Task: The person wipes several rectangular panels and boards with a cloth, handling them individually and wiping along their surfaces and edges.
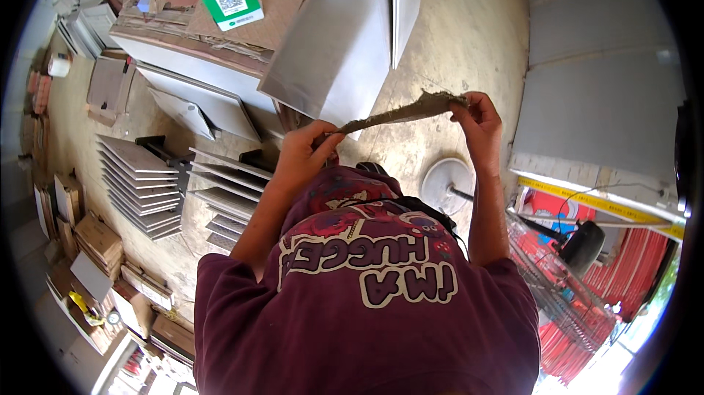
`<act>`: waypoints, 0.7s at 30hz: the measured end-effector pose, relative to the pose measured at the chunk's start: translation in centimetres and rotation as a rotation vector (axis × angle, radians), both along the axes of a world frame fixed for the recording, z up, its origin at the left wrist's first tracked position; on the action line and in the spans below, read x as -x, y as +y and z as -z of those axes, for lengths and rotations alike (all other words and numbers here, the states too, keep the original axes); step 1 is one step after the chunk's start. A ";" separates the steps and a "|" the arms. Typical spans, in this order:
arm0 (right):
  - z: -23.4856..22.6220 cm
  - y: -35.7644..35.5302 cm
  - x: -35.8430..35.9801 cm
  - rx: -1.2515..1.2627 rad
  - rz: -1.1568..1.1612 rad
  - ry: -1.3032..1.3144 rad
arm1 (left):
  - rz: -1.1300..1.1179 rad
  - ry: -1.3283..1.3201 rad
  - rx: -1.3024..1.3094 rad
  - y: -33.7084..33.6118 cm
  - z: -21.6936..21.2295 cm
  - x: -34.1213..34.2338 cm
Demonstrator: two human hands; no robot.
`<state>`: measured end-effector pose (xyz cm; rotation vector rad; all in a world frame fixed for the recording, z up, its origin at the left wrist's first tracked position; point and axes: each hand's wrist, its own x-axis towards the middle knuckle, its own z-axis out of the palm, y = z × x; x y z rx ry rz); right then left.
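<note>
— Where was that cardboard strip (400, 111) when you looked over?

— Up in the air in front of the person's chest, stretched between both hands. Its long axis ran across the body, rising a little toward the right end, and the piece sagged and twisted slightly in the middle.

— Who had which end?

— The left hand (304, 153) was closed in a pinch on the lower, nearer end, thumb on top. The right hand (480, 120) was closed on the far, higher end, fingers curled over the edge. So each grip sat at one tip and the whole length lay between them, neither hand nearer to the middle than the other.

— Anything under it?

— Only the concrete floor (469, 36). A leaning grey sheet (334, 43) stood just beyond the left hand, with a round white fan base (447, 184) on the floor below the right one. Fanned grey boards (143, 182) lay well apart to the left, and a red stack (631, 263) sat off to the right.
</note>
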<state>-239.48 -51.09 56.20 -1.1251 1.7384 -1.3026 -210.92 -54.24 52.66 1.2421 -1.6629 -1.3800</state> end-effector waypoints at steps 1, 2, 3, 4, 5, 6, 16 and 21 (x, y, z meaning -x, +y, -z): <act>-0.4 -1.2 -0.1 0.013 -0.022 0.013 | -0.024 0.004 0.011 -0.4 -0.4 -0.4; -0.8 -2.7 -0.5 0.022 -0.050 0.019 | -0.057 -0.011 0.039 -1.0 -0.3 -0.9; -1.2 -4.3 -0.8 0.031 -0.078 0.026 | -0.106 -0.021 0.077 -1.6 -0.5 -1.4; -1.5 -5.9 -0.9 0.050 -0.124 0.016 | -0.156 -0.032 0.115 -2.2 -0.9 -1.9; -2.2 -7.5 -1.5 0.042 -0.150 0.056 | -0.201 -0.042 0.149 -2.9 -1.9 -2.2; -2.6 -9.2 -1.8 0.070 -0.177 0.064 | -0.247 -0.114 0.248 -3.9 -3.3 -2.5; 0.3 -27.2 -7.7 0.409 -0.456 0.404 | -0.671 -0.707 0.665 -12.2 -2.9 -2.2; 4.4 -28.8 -9.6 0.637 -0.757 0.858 | -0.586 -0.861 0.623 -11.3 0.1 1.9</act>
